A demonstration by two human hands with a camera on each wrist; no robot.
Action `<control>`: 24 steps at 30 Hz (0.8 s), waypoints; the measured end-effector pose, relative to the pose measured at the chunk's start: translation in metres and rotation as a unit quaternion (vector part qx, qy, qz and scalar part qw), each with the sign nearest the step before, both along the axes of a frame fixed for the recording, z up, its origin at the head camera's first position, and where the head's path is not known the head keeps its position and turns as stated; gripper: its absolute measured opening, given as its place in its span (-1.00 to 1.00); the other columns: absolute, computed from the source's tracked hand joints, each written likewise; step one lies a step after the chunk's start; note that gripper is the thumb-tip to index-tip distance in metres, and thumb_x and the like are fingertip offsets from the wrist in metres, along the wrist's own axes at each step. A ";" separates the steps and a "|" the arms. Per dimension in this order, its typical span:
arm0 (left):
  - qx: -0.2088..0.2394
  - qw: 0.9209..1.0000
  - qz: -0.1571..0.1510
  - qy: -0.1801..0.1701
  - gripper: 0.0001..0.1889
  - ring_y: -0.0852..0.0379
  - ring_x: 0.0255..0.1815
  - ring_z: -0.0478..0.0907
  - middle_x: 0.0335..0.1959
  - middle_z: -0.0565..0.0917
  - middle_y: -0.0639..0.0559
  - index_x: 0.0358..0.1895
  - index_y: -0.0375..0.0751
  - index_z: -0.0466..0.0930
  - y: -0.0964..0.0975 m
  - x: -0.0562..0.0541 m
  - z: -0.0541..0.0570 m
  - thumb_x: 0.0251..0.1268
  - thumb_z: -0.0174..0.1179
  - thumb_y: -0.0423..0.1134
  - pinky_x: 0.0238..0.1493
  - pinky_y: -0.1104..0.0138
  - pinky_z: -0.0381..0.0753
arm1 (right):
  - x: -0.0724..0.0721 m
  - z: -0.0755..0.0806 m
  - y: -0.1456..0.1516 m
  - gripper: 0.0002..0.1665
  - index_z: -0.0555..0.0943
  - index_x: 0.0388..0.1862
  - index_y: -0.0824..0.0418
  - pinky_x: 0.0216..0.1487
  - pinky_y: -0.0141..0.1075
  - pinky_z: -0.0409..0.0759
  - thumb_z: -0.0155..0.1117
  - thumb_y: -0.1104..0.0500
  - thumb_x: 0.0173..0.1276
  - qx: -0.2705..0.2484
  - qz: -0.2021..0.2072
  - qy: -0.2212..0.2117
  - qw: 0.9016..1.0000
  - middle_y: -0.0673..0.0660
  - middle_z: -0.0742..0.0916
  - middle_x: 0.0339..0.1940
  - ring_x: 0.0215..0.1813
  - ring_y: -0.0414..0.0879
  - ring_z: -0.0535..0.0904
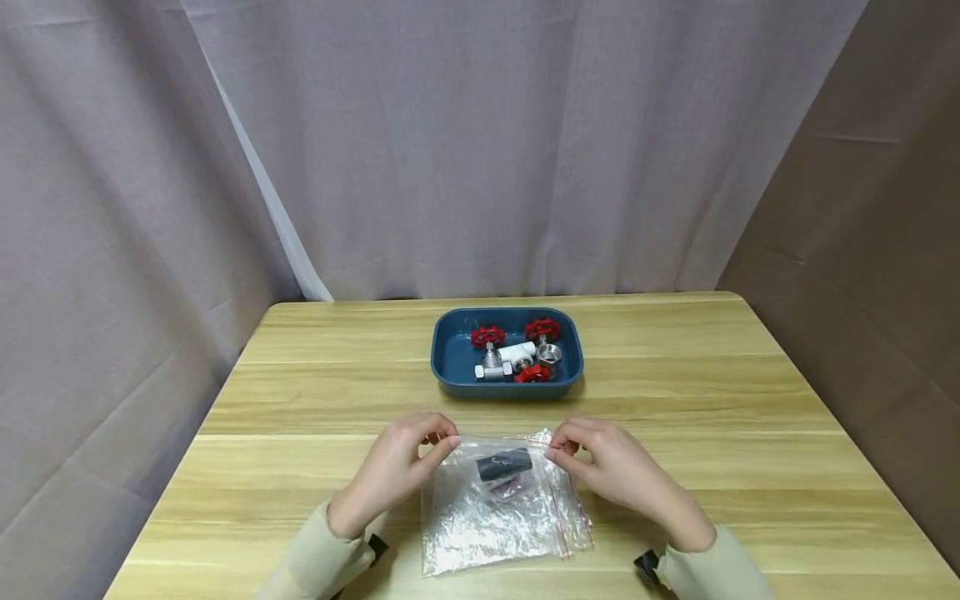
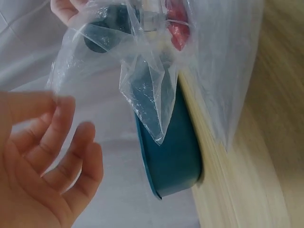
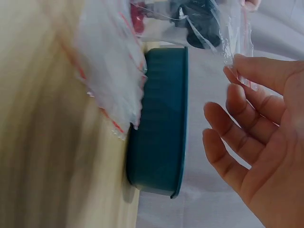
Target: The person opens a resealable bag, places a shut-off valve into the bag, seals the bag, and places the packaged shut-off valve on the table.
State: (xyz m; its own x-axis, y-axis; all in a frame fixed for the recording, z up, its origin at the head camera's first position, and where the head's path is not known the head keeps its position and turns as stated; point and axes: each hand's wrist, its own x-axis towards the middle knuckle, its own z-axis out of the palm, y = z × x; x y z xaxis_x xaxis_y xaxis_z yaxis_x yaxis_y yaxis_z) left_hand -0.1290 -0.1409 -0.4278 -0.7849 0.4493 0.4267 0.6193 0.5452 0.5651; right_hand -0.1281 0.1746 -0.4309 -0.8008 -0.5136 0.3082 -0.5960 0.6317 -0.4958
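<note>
My left hand (image 1: 397,458) pinches one top corner of a clear zip-lock bag (image 1: 467,467) between thumb and forefinger. At the other corner, my right hand (image 1: 611,467) pinches the bag the same way, so its mouth edge is stretched between them. Inside sits a dark cylindrical piece (image 1: 504,464) with a pale mark. Both wrist views show a metallic part and a red part (image 2: 178,28) beside it in the bag; its exact kind is unclear through the plastic. Beneath, more clear zip-lock bags (image 1: 487,529) with red seal lines lie on the table.
Behind the hands stands a blue tray (image 1: 450,385) holding several red-handled valves (image 1: 542,329), a white pipe fitting (image 1: 516,352) and metal fittings (image 1: 492,372). The wood-grain table (image 1: 300,375) backs onto a grey curtain (image 1: 480,150).
</note>
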 end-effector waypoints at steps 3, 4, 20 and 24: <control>-0.012 0.999 -0.029 -0.006 -0.93 0.30 -0.22 0.58 -0.26 0.67 0.25 -0.20 -0.02 0.65 -0.001 0.004 0.000 0.44 0.24 -0.15 -0.13 0.29 0.64 | 0.004 -0.003 0.000 -0.96 0.68 -0.23 -0.06 -0.18 -0.26 0.64 0.31 0.07 0.46 0.009 0.014 -0.016 1.000 -0.32 0.64 -0.31 -0.24 -0.39 0.56; -0.020 0.999 -0.039 -0.005 -0.91 0.27 -0.20 0.59 -0.24 0.67 0.24 -0.18 -0.01 0.65 -0.001 0.005 0.000 0.44 0.24 -0.11 -0.12 0.29 0.64 | 0.006 -0.003 0.000 -0.93 0.69 -0.20 -0.04 -0.15 -0.24 0.65 0.28 0.06 0.48 0.014 0.016 -0.018 1.000 -0.31 0.65 -0.29 -0.22 -0.38 0.57; -0.207 0.975 -0.074 -0.018 -0.63 0.20 -0.27 0.63 -0.20 0.71 0.10 -0.06 -0.08 0.59 0.012 0.016 -0.014 0.36 0.26 0.14 -0.27 0.30 0.64 | 0.013 -0.019 -0.015 -0.62 0.66 -0.05 0.08 -0.06 -0.15 0.67 0.10 -0.17 0.55 0.088 0.054 -0.062 0.993 -0.09 0.73 -0.18 -0.12 -0.18 0.66; -0.207 0.975 -0.074 -0.037 -0.68 0.30 -0.44 0.51 -0.35 0.64 0.16 -0.19 -0.05 0.54 0.015 0.014 -0.017 0.39 0.24 0.13 -0.41 0.36 0.57 | 0.010 -0.020 -0.018 -0.76 0.54 -0.32 -0.04 -0.31 -0.30 0.57 0.16 -0.09 0.54 0.084 0.062 -0.075 0.992 -0.23 0.56 -0.44 -0.37 -0.32 0.49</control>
State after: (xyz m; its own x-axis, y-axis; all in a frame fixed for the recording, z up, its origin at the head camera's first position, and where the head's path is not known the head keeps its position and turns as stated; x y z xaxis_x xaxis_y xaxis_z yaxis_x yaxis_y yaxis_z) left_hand -0.1151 -0.1257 -0.4446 -0.7193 0.6823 0.1305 0.6753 0.6427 0.3618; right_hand -0.1179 0.1569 -0.4505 -0.7589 -0.6446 0.0928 -0.6015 0.6392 -0.4792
